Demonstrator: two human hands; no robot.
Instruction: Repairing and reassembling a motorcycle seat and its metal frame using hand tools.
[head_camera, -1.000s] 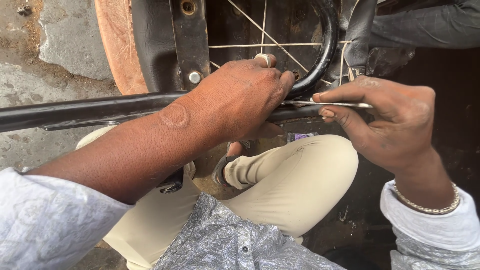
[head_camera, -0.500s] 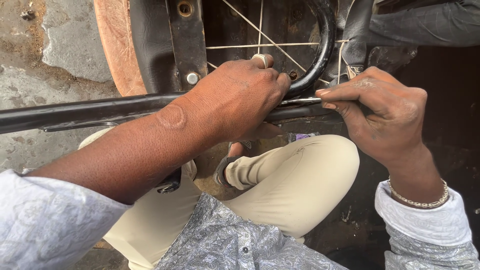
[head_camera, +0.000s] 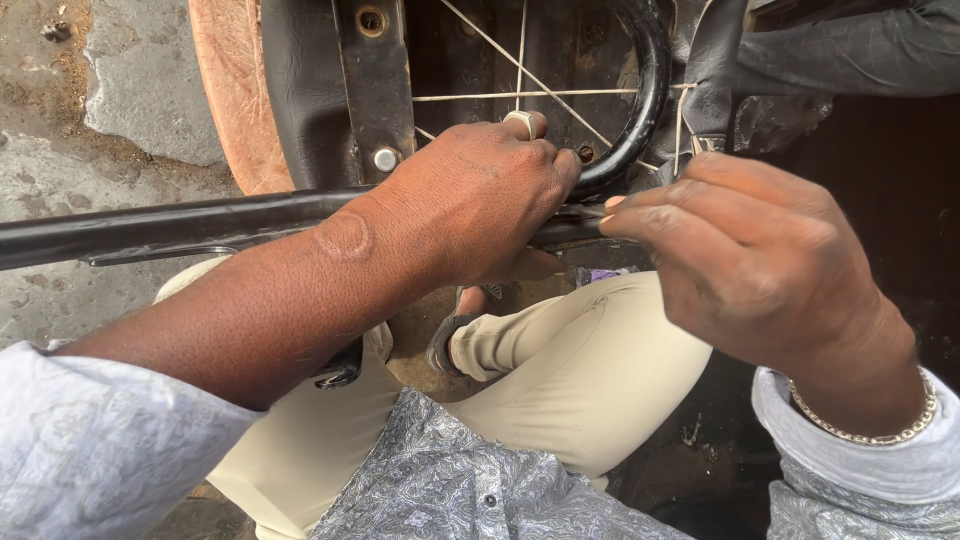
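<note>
At the frame: left hand clamped round the black bar.
Right hand: fingertips pinched on a thin needle-like tool.
Done: several cords strung.
Left: stitching apparently unfinished.

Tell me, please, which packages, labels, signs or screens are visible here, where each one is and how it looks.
No package, sign or screen is in view.
Possible label or scrap: a small purple and grey piece below the black bar, between the left hand and right hand; too small to tell what it is.
</note>
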